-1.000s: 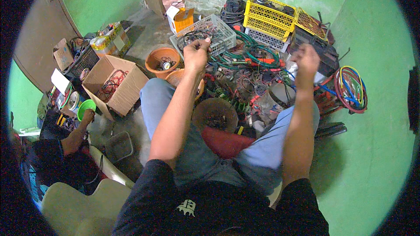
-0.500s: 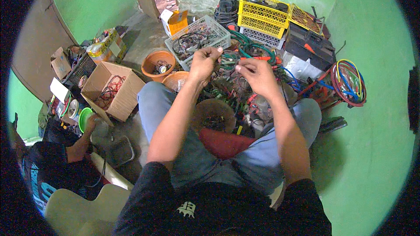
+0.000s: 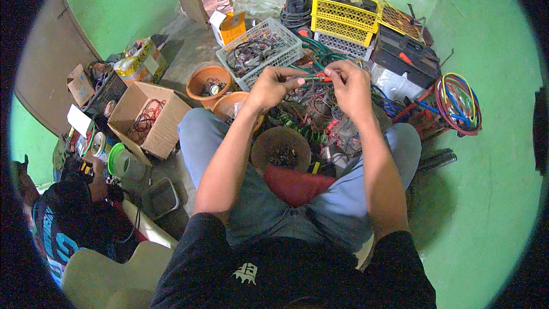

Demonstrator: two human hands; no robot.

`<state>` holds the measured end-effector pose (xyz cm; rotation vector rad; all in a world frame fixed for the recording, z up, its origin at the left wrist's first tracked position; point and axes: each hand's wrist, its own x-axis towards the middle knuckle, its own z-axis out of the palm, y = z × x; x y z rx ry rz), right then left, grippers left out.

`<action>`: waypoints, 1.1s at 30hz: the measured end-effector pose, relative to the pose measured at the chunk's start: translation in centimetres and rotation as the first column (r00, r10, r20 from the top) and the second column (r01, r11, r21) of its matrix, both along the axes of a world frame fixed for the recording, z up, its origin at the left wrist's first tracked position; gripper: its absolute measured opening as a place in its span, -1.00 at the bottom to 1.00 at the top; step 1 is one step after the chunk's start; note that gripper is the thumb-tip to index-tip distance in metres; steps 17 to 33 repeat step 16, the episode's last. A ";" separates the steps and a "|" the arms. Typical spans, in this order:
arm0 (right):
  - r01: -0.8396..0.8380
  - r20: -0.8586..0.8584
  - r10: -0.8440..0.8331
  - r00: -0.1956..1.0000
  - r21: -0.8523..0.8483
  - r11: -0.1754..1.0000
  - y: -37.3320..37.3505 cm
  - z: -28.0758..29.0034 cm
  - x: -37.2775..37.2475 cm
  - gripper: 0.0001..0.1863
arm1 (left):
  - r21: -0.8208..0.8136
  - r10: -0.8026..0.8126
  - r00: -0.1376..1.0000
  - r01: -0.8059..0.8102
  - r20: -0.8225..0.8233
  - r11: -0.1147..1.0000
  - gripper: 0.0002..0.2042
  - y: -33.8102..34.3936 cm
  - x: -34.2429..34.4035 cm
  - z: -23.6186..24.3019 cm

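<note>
My left hand (image 3: 271, 88) and my right hand (image 3: 350, 87) are raised close together over a heap of tangled cables (image 3: 311, 111). Thumb and fingers are pinched on both hands. A thin wire (image 3: 313, 78) seems to run between the fingertips, with something red by the right ones; the cluttered heap behind makes its ends hard to follow. Below, between my knees, sits a round brown tub (image 3: 258, 150) with small dark bits inside. A grey-white plastic crate (image 3: 274, 57) of cables stands just beyond my left hand.
Orange pots (image 3: 200, 96) and a cardboard box (image 3: 171, 123) with red wires lie left. Stacked yellow crates (image 3: 343, 26) and a black toolbox (image 3: 406, 63) stand far right, coiled hoses (image 3: 457, 106) nearer. Left, a co-worker in black (image 3: 74, 212) sits by a green-rimmed container (image 3: 123, 161).
My hands have turned inward and the fingertips now point toward each other, slightly lower. The co-worker's hand has moved left, away from the green-rimmed container.
</note>
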<state>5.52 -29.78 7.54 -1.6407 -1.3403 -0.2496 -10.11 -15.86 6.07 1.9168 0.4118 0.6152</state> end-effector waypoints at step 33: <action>0.011 0.009 -0.012 1.000 0.052 0.999 0.4 -1.0 0.7 -0.89 | -0.016 -0.040 0.999 0.040 -0.024 0.999 -0.77 0.2 -0.2 0.2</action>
